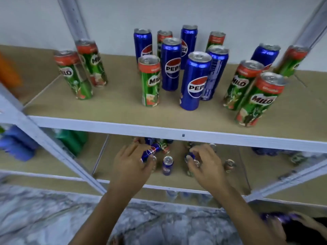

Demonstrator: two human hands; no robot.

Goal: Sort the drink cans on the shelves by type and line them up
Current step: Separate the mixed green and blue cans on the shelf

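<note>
Hands work low in the frame on the lower shelf (123,181): left hand (131,165) grips a tilted blue Pepsi can (150,152), right hand (203,161) pinches another blue can (190,155). Best carry each upright to same-type neighbours; upper shelf (123,110) cans remain mixed.

Blue Pepsi cans (194,80) and green Milo cans (150,80) with red tops stand upright and mixed on the upper shelf (123,101). Two Milo cans stand close together at the left, a mixed cluster fills the middle, and three Milo cans with one Pepsi can stand at the right. On the lower shelf (85,167) more cans stand, blurred. There a tilted Pepsi can (150,152) is gripped by the left hand (131,165), and another blue can (190,156) is pinched at its top by the right hand (207,163). A small blue can (167,165) stands upright between them.
</note>
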